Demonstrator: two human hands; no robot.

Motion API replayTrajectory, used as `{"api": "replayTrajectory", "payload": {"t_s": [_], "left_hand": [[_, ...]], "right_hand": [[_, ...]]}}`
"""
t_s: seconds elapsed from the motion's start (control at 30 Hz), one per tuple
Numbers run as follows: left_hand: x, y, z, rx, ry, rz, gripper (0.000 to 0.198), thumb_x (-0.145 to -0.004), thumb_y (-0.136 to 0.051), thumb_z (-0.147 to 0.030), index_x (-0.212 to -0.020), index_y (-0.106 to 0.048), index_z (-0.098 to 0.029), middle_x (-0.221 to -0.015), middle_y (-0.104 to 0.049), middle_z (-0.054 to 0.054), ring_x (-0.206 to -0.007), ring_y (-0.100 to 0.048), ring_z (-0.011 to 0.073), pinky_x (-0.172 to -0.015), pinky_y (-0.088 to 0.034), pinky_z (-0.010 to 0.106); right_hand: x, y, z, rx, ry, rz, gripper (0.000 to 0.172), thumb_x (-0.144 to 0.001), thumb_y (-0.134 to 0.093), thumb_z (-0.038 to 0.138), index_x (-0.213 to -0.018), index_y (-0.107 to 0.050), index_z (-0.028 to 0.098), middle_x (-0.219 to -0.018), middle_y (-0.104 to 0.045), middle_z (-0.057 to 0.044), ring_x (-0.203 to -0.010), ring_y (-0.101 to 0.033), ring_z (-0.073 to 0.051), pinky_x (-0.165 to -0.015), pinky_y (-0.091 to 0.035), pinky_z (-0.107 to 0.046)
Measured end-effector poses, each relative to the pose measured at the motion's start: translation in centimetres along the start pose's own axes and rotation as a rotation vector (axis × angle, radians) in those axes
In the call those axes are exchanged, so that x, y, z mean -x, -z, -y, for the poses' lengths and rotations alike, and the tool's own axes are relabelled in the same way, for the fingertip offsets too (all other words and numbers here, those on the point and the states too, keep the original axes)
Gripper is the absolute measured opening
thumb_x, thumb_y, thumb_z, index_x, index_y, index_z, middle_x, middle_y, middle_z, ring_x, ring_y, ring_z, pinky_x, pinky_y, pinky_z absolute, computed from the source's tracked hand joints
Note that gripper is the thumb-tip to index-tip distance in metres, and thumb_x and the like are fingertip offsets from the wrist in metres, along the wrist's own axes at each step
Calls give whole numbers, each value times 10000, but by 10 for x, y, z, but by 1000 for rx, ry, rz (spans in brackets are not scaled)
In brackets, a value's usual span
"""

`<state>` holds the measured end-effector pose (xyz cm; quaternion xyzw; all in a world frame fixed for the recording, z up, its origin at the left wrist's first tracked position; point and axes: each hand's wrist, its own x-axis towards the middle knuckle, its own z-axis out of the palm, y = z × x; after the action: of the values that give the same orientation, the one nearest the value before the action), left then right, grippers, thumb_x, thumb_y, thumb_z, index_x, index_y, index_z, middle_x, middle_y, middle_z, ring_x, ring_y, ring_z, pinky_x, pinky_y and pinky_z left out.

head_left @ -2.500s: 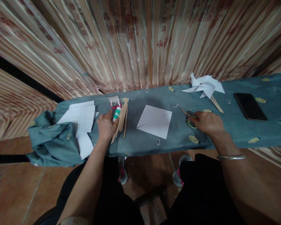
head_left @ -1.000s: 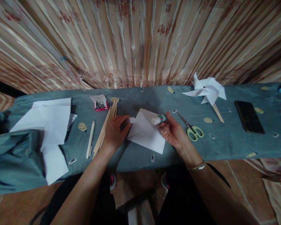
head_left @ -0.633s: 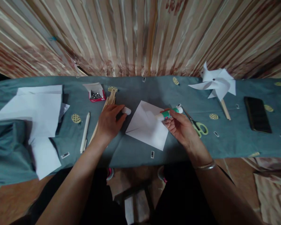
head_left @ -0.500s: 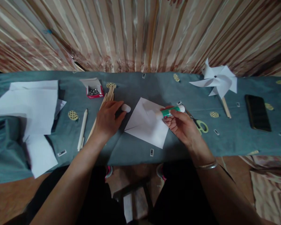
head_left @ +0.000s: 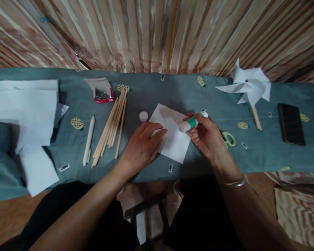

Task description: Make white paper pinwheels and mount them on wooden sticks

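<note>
One cylindrical glue stick (head_left: 192,122) fills the right hand (head_left: 206,137), the left hand (head_left: 143,144) slightly parted over thin white paper (head_left: 174,141).

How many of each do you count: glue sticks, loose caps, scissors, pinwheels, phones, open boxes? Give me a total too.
Glue stick: 1, in the right hand
Loose white cap: 1
Scissors: 1 pair, partly hidden
Pinwheel: 1
Phone: 1
Open box: 1
Total: 6

Dimly lit, pleated beige curtain (head_left: 146,35) behind cloth-covered table (head_left: 267,158); brown floor (head_left: 13,216) below.
</note>
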<state>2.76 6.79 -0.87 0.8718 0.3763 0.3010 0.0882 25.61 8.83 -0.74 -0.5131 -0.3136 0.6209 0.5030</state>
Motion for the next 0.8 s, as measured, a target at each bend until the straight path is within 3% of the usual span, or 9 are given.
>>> {"api": "replayTrajectory", "payload": {"t_s": [0.13, 0.27, 0.57, 0.8], "left_hand": [[7, -13, -17, 77, 11, 190, 513, -924, -560, -484, -1334, -545, -176, -1495, -441, 195, -1374, -406, 357, -1080, -397, 553], [11, -16, -19, 81, 90, 273, 582, -888, -582, -555, -1360, -537, -218, -1575, -330, 187, -1480, -239, 380, -1147, -266, 613], [15, -21, -18, 70, 135, 280, 600, -862, -611, -572, -1348, -563, -223, -1573, -338, 180, -1484, -226, 402, -1168, -227, 621], [14, -20, -19, 88, 153, 290, 590, -848, -644, -553, -1343, -563, -243, -1593, -311, 159, -1489, -212, 398, -1167, -235, 626]], "right_hand": [[0, -5, 1, -27, -5, -20, 145, -767, -705, 357, -831, -685, 229, -790, -728, 8, -538, -542, -76, -520, -483, -211], [3, -8, 3, 87, 57, -13, 177, -770, -719, 394, -801, -655, 232, -827, -731, -3, -548, -552, -90, -528, -481, -237], [0, -14, -1, 268, 160, 0, 328, -712, -792, 532, -801, -644, 253, -766, -713, 8, -542, -544, -104, -516, -448, -257], [-1, -17, -4, 299, 188, -23, 357, -695, -803, 540, -812, -647, 241, -814, -736, 5, -559, -561, -96, -535, -464, -242]]}}
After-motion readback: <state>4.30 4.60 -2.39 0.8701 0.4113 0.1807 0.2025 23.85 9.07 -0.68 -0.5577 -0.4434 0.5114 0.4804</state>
